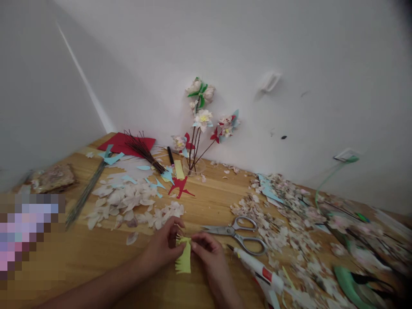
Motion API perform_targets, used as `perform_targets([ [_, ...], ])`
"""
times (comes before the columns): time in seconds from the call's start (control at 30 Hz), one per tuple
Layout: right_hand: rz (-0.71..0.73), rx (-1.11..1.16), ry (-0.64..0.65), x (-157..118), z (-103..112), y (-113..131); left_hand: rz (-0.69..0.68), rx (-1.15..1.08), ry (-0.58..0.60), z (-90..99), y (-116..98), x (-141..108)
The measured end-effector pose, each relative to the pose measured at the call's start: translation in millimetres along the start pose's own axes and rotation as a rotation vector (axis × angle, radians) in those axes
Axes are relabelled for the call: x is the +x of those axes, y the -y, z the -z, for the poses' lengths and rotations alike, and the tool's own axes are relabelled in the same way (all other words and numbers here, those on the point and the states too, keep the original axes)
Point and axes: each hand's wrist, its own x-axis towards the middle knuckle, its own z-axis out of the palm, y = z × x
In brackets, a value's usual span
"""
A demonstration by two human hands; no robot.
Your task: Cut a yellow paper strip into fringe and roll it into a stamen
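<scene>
A strip of yellow paper [184,259], cut into a fringe along one edge, hangs between my two hands above the wooden table [154,283]. My left hand [167,240] pinches its fringed top left side. At the top right corner, the thumb and fingers of my right hand [209,251] are closed on the same strip. Metal scissors [238,231] lie just beyond my right hand with their blades pointing left. A white glue gun [257,266] rests to the right of that hand.
Loose white petals [125,197] are heaped at the left, more petals [289,240] at the right. Behind stand paper flowers [203,119] on twigs in a clear holder [195,166]. Nearby lie a twig bundle [146,152], red paper [112,143], red scraps [180,186] and green tape [349,285].
</scene>
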Motion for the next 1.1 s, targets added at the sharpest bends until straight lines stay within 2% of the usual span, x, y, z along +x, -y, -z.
perform_targets([
  [0.23, 0.083, -0.086, 0.004, 2.4, 2.5, -1.1, 0.067, -0.130, 0.016, -0.1, -0.3, 2.4],
  [0.5, 0.289, -0.255, 0.045, -0.2, 1.6, 3.2, 0.218, -0.290, 0.045, 3.5, -2.5, 3.6],
  [0.67, 0.372, -0.305, 0.068, -2.6, 0.5, 5.0, 0.224, -0.302, 0.044, 3.1, -1.2, 6.7],
  [0.87, 0.350, -0.293, 0.052, -2.6, 2.7, 3.7, 0.205, -0.271, 0.017, 2.5, 1.1, 7.2],
  [1.1, 0.195, -0.166, 0.078, -1.6, 5.1, 1.4, 0.176, -0.208, -0.056, 1.2, 2.7, 7.1],
])
